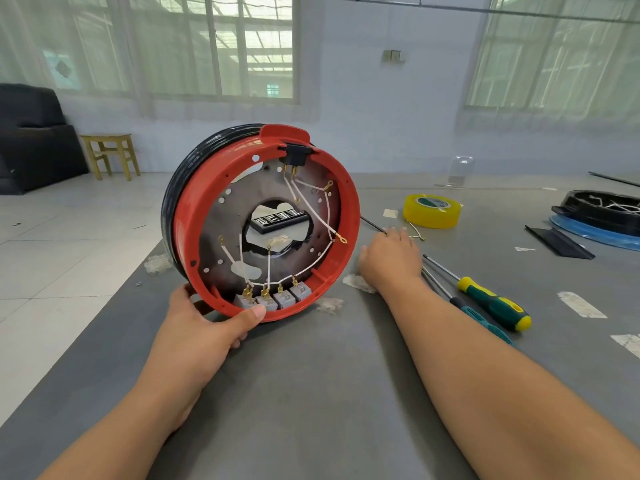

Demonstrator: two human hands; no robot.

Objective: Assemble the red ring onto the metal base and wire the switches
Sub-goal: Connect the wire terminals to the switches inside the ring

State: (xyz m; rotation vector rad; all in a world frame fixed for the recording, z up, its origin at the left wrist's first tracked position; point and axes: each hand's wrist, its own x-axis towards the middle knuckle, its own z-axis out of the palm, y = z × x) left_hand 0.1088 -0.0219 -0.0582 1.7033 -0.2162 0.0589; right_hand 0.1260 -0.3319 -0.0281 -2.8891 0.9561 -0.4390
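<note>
The red ring (194, 216) stands on edge on the grey table, fitted over a dark metal base (221, 223) with a black wrapped rim behind it. Several grey switches (273, 299) sit along the ring's bottom, joined by white wires (311, 209) with brass terminals to a black switch (294, 155) at the top. My left hand (204, 323) grips the ring's lower edge, thumb on the rim. My right hand (391, 258) lies on the table right of the ring, fingers reaching toward a thin rod and a loose wire; whether it holds anything is hidden.
Two screwdrivers (491, 303) lie by my right forearm. A yellow tape roll (431, 211) sits beyond my right hand. A black ring on a blue disc (599, 216) is at the far right. White fluff scraps lie around the ring. The table's left edge (114, 299) runs diagonally.
</note>
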